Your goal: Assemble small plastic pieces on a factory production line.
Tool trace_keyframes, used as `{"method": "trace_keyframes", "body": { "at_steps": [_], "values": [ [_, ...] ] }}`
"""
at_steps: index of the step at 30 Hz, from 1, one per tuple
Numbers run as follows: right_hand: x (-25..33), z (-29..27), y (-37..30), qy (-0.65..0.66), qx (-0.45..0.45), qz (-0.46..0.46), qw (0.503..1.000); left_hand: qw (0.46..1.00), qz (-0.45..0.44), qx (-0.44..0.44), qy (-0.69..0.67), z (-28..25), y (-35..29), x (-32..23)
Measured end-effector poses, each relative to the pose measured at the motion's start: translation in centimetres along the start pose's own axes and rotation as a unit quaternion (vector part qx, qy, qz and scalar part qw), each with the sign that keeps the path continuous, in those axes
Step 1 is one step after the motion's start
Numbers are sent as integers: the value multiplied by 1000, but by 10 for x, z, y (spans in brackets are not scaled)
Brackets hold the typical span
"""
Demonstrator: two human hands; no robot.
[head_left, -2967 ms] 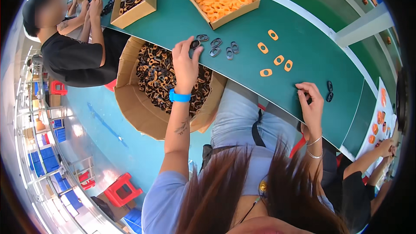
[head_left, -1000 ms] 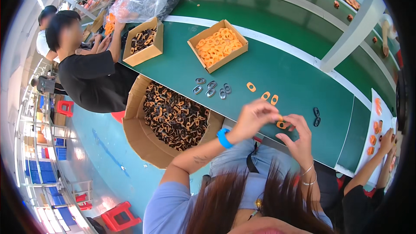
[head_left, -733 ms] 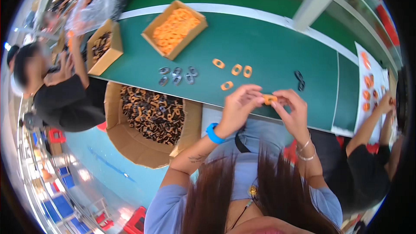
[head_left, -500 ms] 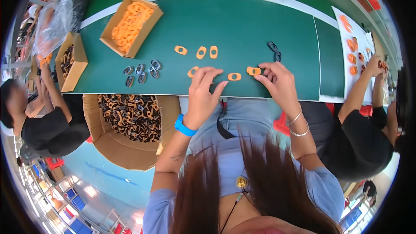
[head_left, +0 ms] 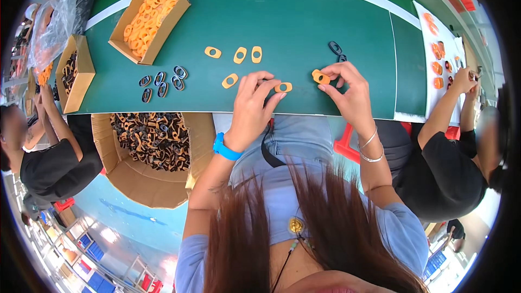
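Observation:
My left hand (head_left: 253, 107) has its thumb and index finger closed at the left end of an orange oval ring (head_left: 290, 87), low over the green table. To the right, my right hand (head_left: 351, 91) pinches another orange oval piece (head_left: 317, 76) between thumb and fingers; it looks doubled, perhaps two stacked. Several flat orange rings (head_left: 240, 54) lie loose beyond and left of my left hand. Two black oval rings (head_left: 335, 48) lie touching just beyond my right hand. Further left, several black oval rings (head_left: 162, 89) sit in a loose group.
A cardboard box of orange rings (head_left: 177, 12) stands at the far left, with a smaller box of dark pieces (head_left: 82, 82) beside it. Below the table edge, a large carton (head_left: 140, 192) holds mixed black-and-orange parts. Co-workers sit at both sides; a white board (head_left: 429, 35) lies right.
My left hand has closed from an open pose onto the orange ring near it. My right hand still holds its orange piece, now turned at a slant. The whole view has shifted slightly.

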State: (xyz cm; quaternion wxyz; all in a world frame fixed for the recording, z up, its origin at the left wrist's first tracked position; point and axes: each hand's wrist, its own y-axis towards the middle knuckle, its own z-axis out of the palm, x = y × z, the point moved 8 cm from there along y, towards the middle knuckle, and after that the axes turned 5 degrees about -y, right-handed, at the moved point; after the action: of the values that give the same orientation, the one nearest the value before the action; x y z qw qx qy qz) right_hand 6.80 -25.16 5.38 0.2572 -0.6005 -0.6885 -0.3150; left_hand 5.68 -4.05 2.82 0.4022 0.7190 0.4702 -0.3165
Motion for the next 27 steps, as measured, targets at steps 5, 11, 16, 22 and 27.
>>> {"method": "trace_keyframes", "body": {
  "at_steps": [5,11,16,22,27],
  "values": [
    [-13,7,2,16,7,28,999,1000,18,-16,15,-5,3,1],
    [30,12,-7,160,17,-25,987,979,-29,-28,-200,-5,2,-24],
    [57,28,-10,181,69,-41,980,884,-100,-24,-457,5,-4,-8],
    [35,51,-15,414,145,79,895,898,-91,-27,-430,-1,-13,-7],
    [25,61,-6,419,165,143,882,893,-127,-73,-426,-5,-23,6]
  ]
}}
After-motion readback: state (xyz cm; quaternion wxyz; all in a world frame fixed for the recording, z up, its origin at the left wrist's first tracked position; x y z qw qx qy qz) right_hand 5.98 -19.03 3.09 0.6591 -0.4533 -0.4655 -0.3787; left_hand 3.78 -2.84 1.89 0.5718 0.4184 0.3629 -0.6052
